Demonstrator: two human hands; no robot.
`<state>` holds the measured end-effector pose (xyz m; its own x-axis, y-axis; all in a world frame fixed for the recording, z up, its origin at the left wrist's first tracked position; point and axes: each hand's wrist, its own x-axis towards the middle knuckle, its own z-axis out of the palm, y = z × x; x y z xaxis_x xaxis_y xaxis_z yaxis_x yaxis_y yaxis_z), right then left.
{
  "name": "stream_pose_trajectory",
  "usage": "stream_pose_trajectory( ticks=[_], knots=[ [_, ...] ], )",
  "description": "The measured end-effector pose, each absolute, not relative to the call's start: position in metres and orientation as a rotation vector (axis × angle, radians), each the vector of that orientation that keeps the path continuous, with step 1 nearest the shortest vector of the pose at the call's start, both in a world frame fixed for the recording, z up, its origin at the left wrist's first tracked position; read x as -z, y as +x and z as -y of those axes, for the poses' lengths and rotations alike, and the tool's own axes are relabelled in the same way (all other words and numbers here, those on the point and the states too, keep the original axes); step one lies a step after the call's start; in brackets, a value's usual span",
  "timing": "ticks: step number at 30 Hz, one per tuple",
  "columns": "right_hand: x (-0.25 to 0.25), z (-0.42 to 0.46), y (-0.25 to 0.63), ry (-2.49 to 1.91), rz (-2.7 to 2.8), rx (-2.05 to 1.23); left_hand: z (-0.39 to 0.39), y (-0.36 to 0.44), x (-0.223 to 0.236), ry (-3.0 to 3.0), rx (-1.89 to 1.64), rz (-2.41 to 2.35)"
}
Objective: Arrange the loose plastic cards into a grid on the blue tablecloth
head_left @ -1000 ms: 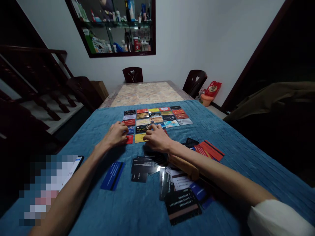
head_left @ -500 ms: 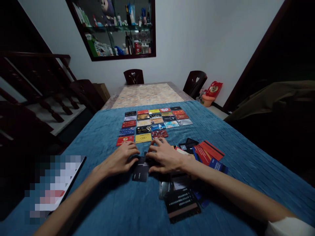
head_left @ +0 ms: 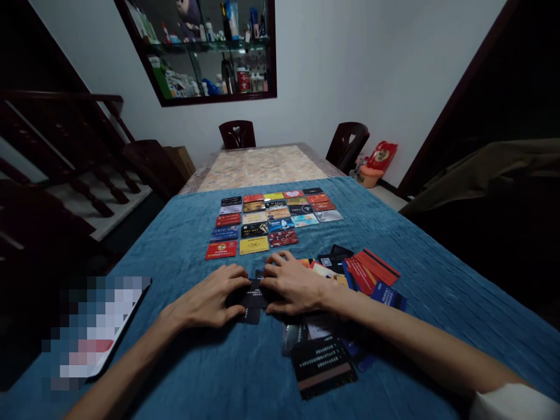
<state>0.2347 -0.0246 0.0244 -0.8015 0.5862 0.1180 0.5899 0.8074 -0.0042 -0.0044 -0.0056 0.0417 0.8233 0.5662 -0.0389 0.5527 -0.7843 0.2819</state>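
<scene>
My left hand (head_left: pixel 219 296) and my right hand (head_left: pixel 295 284) face each other on the blue cloth. Between them lies a black card (head_left: pixel 256 294) with pale print, its left end pinched by the left thumb and fingers. The right fingers close round its other end and partly hide it. Under its near edge another dark card (head_left: pixel 251 317) sticks out. Beyond the hands, colourful cards lie face up in rows, with a red card (head_left: pixel 221 249), a yellow card (head_left: pixel 254 245) and a dark red card (head_left: pixel 283 238) nearest me.
Loose overlapping cards lie around my right forearm, among them a large black card (head_left: pixel 324 367), a red card (head_left: pixel 377 266) and a blue card (head_left: pixel 388 296). A blurred phone-like slab (head_left: pixel 105 332) lies left. Chairs (head_left: pixel 237 134) stand beyond the table (head_left: pixel 262 163).
Both hands have come back from the card rows to the black cards near me, and now grip one crosswise. The blue card formerly left of them no longer shows there.
</scene>
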Motion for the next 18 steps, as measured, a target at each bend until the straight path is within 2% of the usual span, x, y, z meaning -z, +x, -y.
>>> stream_pose_trajectory(
  ticks=[18],
  knots=[
    [-0.031,0.022,0.241,-0.877,2.759,-0.163,-0.004,-0.012,-0.038,2.656,-0.288,-0.763]
  ],
)
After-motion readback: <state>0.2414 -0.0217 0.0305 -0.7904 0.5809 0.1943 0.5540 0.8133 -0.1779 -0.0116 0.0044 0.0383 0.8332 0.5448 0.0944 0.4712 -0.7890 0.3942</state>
